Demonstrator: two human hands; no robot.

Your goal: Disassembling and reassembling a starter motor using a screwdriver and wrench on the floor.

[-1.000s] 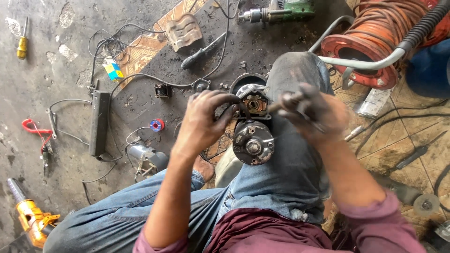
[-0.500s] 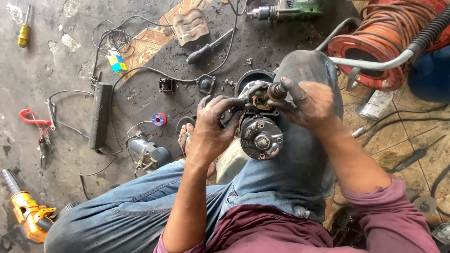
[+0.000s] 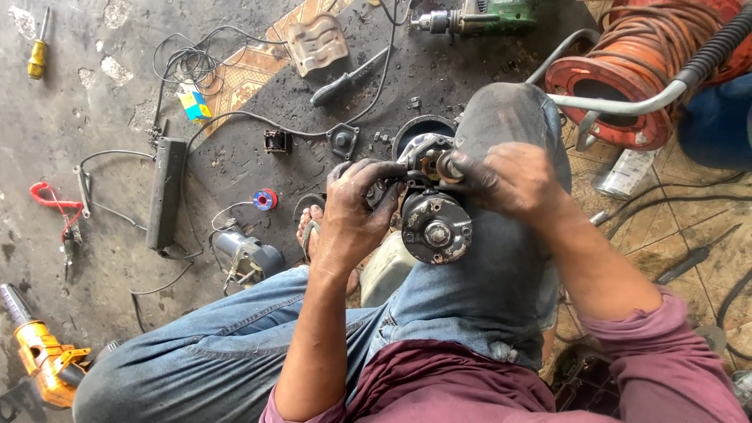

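Closely, left hand [image 3: 356, 207] gripping motor housing [image 3: 435, 225], right hand [image 3: 509, 182] pinching its top fitting [image 3: 448, 165], cluttered floor [image 3: 117, 117] around.

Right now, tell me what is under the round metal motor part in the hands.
The motor part rests against the jeans-clad raised knee, steadied by the left hand and right hand. A pale object shows beneath it. The part's far end is covered by the hands.

Bare floor [image 3: 102, 117] free at left, hose reel [image 3: 627, 74] blocks right
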